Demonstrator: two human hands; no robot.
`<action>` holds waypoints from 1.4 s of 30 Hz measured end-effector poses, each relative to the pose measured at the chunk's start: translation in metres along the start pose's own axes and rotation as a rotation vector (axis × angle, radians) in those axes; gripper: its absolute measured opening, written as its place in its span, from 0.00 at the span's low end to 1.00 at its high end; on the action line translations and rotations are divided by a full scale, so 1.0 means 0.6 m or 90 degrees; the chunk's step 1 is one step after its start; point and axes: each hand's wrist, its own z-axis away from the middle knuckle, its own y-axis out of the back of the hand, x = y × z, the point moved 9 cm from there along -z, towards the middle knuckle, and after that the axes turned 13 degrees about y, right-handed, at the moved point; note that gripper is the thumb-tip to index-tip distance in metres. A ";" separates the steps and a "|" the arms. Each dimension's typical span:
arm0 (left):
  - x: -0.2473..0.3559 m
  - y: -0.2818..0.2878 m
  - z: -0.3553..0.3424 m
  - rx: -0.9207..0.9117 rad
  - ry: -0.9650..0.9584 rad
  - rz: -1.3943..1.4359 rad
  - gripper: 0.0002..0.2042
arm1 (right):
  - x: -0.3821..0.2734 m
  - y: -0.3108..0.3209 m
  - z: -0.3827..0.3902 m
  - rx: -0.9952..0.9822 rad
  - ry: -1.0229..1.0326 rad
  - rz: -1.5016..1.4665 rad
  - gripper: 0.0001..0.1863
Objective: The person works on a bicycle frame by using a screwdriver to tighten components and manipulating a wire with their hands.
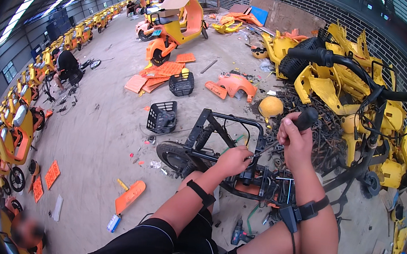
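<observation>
My right hand [295, 141] is closed around a screwdriver, its thick black handle [308, 118] jutting out above the fist. The thin shaft slants down and left toward the frame. My left hand [234, 161] is closed, fingertips pinched at the shaft's lower end; whether a small part is also between them cannot be made out. Both hands are over the stripped black scooter frame [229, 117], which stands between my knees. Its rear wheel [171, 156] lies to the left of my left hand. The frame's handlebar [355, 65] rises at the upper right.
A cordless drill [239, 233] and a spray can [114, 222] are on the floor near me. Black baskets [162, 117] and orange panels [162, 71] lie ahead. Yellow body parts [322, 86] are heaped at right. Another person [67, 67] crouches far left beside rowed scooters [15, 133].
</observation>
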 end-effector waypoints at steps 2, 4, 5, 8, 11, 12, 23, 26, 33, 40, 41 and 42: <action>-0.001 -0.002 -0.001 -0.004 -0.007 -0.006 0.10 | -0.001 -0.001 0.000 0.023 0.000 0.030 0.07; -0.004 -0.005 -0.002 -0.007 -0.002 -0.015 0.10 | -0.003 -0.009 0.000 0.012 -0.003 0.052 0.09; -0.003 -0.004 -0.003 -0.010 0.000 -0.022 0.10 | -0.004 -0.012 -0.002 0.008 -0.003 0.062 0.10; 0.000 -0.005 0.000 -0.021 0.014 -0.016 0.10 | -0.004 -0.015 0.001 0.008 -0.008 0.114 0.12; -0.001 -0.003 -0.001 -0.023 0.022 -0.033 0.11 | -0.005 -0.023 -0.001 0.006 -0.008 0.139 0.13; -0.002 -0.005 0.000 -0.025 0.024 -0.036 0.11 | -0.005 -0.025 -0.001 0.010 -0.009 0.140 0.13; 0.000 -0.003 0.002 -0.023 0.038 -0.047 0.09 | -0.004 -0.048 0.006 -0.026 -0.017 0.222 0.14; 0.002 -0.003 0.000 -0.027 0.036 -0.038 0.09 | 0.001 -0.054 0.002 -0.020 -0.008 0.202 0.13; -0.002 -0.003 0.001 -0.053 0.029 -0.029 0.10 | 0.007 -0.076 0.006 -0.093 0.018 0.212 0.13; -0.001 -0.002 0.000 -0.049 0.023 -0.013 0.10 | 0.010 -0.082 0.013 -0.118 -0.005 0.208 0.13; -0.001 -0.003 -0.001 -0.054 0.025 -0.020 0.10 | 0.009 -0.081 0.013 -0.117 -0.002 0.207 0.13; 0.000 -0.005 -0.002 -0.060 0.025 -0.026 0.10 | 0.010 -0.078 0.012 -0.115 0.001 0.205 0.13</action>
